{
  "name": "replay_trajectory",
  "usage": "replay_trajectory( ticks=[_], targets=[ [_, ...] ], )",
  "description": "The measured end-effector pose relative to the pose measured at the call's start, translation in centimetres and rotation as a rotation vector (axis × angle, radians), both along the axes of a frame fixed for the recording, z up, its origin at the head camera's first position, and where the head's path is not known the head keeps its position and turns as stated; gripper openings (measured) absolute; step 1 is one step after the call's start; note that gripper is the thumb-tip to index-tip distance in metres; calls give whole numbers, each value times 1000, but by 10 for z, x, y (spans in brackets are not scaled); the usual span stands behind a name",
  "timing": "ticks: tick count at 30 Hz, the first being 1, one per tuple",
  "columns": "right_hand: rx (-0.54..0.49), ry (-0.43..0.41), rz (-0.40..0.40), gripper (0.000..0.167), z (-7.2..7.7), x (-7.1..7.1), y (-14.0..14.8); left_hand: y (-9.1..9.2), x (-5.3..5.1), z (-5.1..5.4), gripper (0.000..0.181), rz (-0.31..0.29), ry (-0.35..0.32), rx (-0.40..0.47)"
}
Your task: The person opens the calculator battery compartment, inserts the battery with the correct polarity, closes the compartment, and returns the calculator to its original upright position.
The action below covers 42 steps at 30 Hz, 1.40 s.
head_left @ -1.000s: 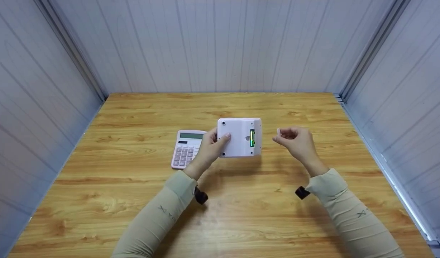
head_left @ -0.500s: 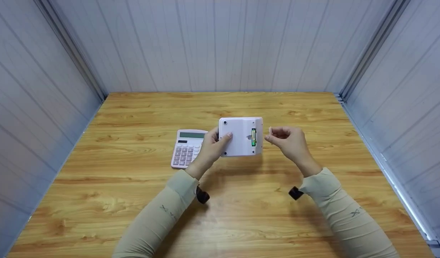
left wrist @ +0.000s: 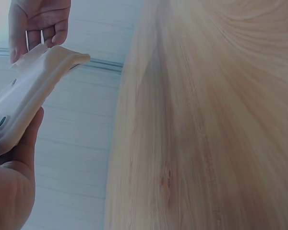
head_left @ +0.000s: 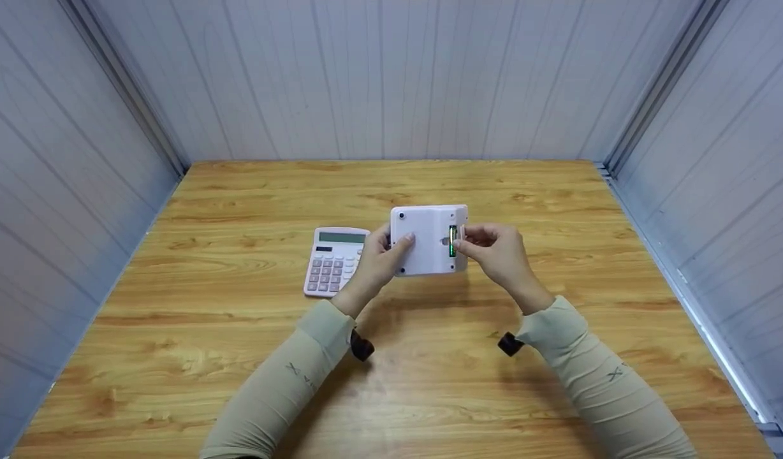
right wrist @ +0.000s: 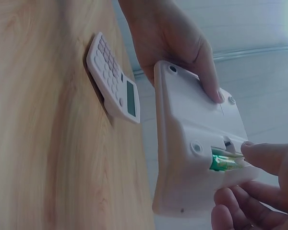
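My left hand [head_left: 373,266] grips a pale pink calculator [head_left: 423,242], its thumb on the back and its fingers underneath. The calculator's back faces up, above the table. A green battery [right wrist: 222,162] lies in its uncovered compartment. With thumb and fingers, my right hand [head_left: 501,256] pinches a small pale battery cover [right wrist: 236,176] at the edge of that compartment. In the right wrist view the cover stands tilted beside the battery. The left wrist view shows the calculator's edge, with the right hand's fingers at its far end.
A second pink calculator [head_left: 328,271] lies face up on the wooden table [head_left: 238,357], partly behind my left hand. Pale panel walls [head_left: 379,76] enclose the table at the back and both sides. A dark wrist camera [head_left: 510,344] hangs below each sleeve.
My right hand has moved left with the battery cover, from apart to the calculator's compartment. My left hand and the calculator have shifted only slightly.
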State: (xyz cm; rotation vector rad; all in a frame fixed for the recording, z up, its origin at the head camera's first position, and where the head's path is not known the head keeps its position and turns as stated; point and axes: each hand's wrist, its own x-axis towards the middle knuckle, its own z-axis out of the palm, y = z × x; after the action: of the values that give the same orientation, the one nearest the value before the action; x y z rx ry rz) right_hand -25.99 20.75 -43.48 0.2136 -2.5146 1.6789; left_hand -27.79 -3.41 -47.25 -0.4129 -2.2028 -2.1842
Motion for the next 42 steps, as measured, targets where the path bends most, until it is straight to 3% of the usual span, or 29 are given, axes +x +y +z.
replay_trajectory(
  ticks=[20, 34, 42],
  targets=[
    [-53, 44, -19, 22, -1, 4, -11, 4, 4, -2, 35, 7, 31, -14],
    [10, 29, -96, 28, -8, -1, -13, 4, 9, 0, 36, -36, 13, -24],
    [-48, 74, -28, 19, -8, -1, -13, 3, 7, 2, 35, -34, 25, -19]
  ],
)
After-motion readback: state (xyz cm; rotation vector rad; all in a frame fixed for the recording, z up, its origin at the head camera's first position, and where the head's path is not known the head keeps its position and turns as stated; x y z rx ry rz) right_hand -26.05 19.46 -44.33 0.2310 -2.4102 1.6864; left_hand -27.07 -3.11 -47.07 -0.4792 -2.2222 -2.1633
